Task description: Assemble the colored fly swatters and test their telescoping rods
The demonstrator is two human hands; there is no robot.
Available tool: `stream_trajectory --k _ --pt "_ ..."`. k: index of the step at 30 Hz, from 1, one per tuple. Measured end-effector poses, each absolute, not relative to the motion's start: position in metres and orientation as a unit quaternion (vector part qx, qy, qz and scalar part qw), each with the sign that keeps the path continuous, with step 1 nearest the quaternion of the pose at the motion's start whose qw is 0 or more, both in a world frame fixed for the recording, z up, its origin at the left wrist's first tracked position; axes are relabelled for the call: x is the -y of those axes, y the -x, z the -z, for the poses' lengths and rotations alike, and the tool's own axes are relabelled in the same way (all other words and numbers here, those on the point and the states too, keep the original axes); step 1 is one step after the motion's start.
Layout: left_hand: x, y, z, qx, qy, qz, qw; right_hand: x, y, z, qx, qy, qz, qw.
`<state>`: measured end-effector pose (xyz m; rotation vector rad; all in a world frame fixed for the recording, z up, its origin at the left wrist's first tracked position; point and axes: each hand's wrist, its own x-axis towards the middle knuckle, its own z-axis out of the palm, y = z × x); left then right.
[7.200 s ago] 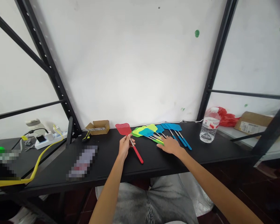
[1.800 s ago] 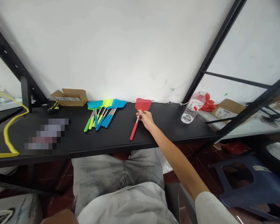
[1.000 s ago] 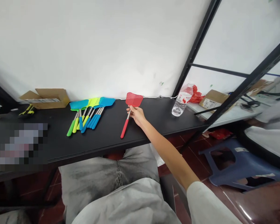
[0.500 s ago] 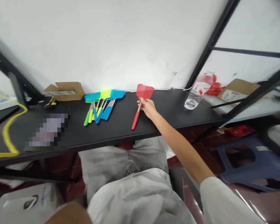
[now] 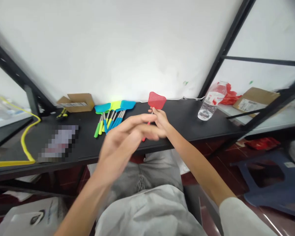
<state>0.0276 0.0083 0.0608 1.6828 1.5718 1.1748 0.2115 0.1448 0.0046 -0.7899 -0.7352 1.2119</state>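
Observation:
My right hand (image 5: 161, 118) is closed round the metal shaft of a red fly swatter (image 5: 156, 100), just below its perforated head. The swatter is over the black table, its head toward the wall. In front of it, nearer the camera, hovers my left hand (image 5: 126, 139), slightly blurred, with its fingers stretched out and nothing visible in it. It hides most of the red handle. A bunch of blue, yellow and green fly swatters (image 5: 127, 104) lies to the left, their handles fanned toward me and partly covered by my left hand.
Along the wall at the left stands an open cardboard box (image 5: 82, 107), with a yellow-black tool (image 5: 62, 113) beside it. A blurred-out flat object (image 5: 61, 141) and a yellow strap (image 5: 27, 149) lie nearer. A water bottle (image 5: 208, 106) is at the right, beside the black frame (image 5: 217, 55).
My left hand has come up from the lower left and now reaches in front of the red swatter's handle. My right hand still grips the swatter. The view has shifted slightly.

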Motion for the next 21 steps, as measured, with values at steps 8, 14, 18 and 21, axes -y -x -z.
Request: stream_trajectory --k 8,14,18,21 --pt "-0.105 -0.047 -0.051 -0.465 -0.78 -0.361 0.214 -0.141 -0.209 -0.007 0.344 0.332 -0.549 0.686" --pt "-0.12 -0.065 -0.033 -0.409 -0.777 -0.362 0.312 -0.142 -0.21 -0.006 0.347 0.318 -0.556 0.685" --pt "-0.125 -0.062 -0.029 -0.352 -0.769 -0.349 0.405 -0.144 -0.21 -0.005 0.337 0.32 -0.554 0.691" --pt "-0.127 -0.057 -0.026 -0.328 -0.75 -0.339 0.464 -0.144 -0.209 -0.005 0.326 0.315 -0.558 0.695"
